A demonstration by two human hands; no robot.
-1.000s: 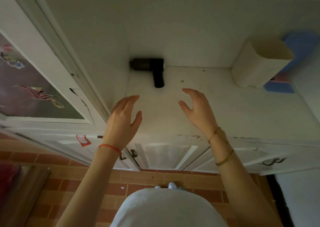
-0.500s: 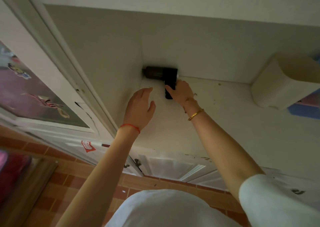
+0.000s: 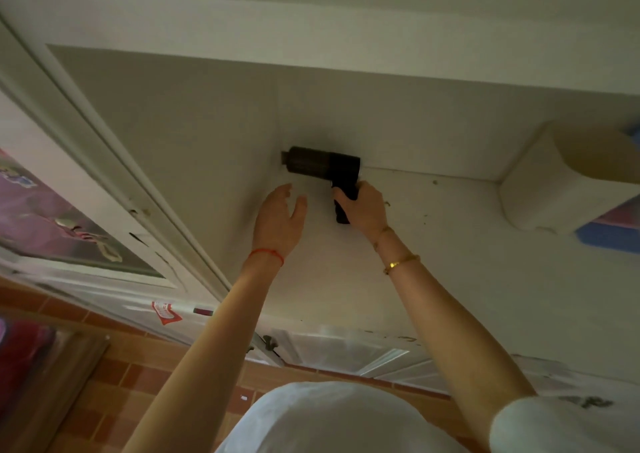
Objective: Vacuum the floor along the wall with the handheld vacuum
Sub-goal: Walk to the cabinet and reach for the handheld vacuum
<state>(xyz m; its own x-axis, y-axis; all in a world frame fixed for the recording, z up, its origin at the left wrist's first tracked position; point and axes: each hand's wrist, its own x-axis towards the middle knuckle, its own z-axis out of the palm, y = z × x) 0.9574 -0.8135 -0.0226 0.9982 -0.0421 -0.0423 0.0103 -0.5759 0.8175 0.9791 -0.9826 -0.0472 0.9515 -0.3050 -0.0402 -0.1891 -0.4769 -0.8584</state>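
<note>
No readable text, red-and-white sticker on the cabinet door too blurred to make out

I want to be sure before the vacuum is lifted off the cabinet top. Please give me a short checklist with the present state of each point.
1. Right hand closed on the vacuum grip: ok, fingers wrap it.
2. Left hand free of the vacuum: ok, open beside it, not touching.
3. Nozzle free of the corner: cannot tell, its tip is very near the side wall.
4. Path back toward the body free: ok, only bare cabinet top lies there.
5. Beige container out of the way: ok, it stands well to the right.
6. Vacuum lifted or resting: cannot tell.
</note>
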